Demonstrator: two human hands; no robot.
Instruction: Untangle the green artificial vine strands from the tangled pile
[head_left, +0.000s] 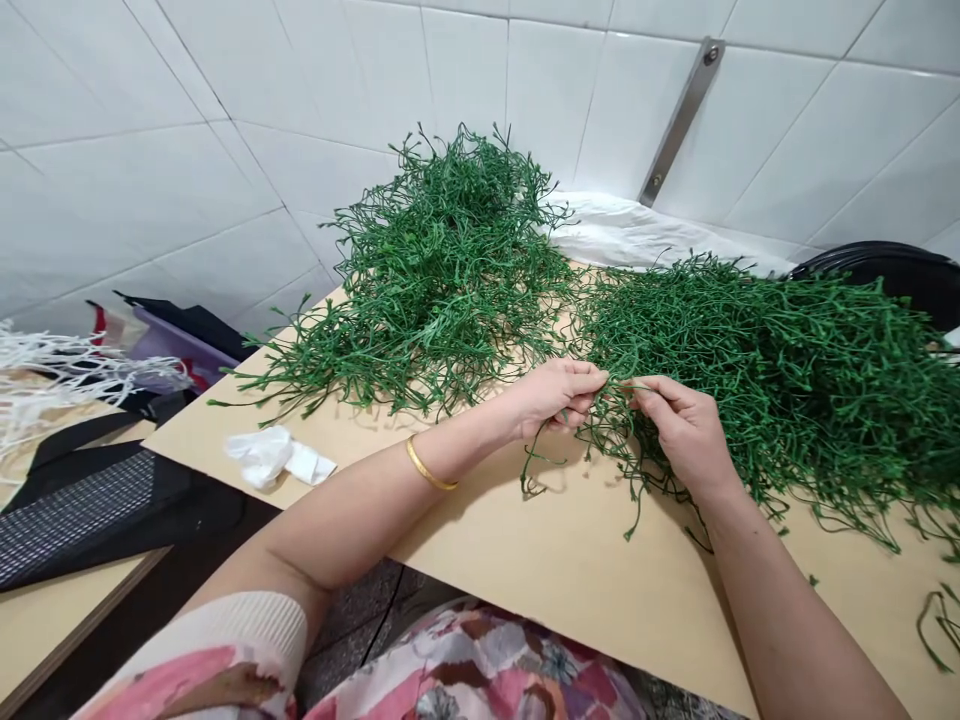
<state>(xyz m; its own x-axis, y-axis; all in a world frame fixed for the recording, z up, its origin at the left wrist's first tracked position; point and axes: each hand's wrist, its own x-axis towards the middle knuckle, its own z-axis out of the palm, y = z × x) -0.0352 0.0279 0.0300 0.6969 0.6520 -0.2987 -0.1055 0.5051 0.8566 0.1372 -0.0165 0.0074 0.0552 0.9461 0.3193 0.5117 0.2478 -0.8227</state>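
Pinching: our left hand and our right hand each squeeze a thin green strand, with the two hands close but apart.
Green strand: it is up between our hands, over the tan table and just in front of the right heap.
Done so far: we can't tell for sure, because neither the right heap nor the back heap shows us which bits are finished.
Left to do: we think we are partway through, with this strand in hand and lots more lying about.
Hands: two, both busy.
Big heaps: two, and they meet in a tangle.
Strands: too many and too mixed up for us to count.
Gold bracelet: one, up from our left hand.
Crumpled white tissue: one small bunch, at the table's left side.
Metal bar: one, on the tiled wall.
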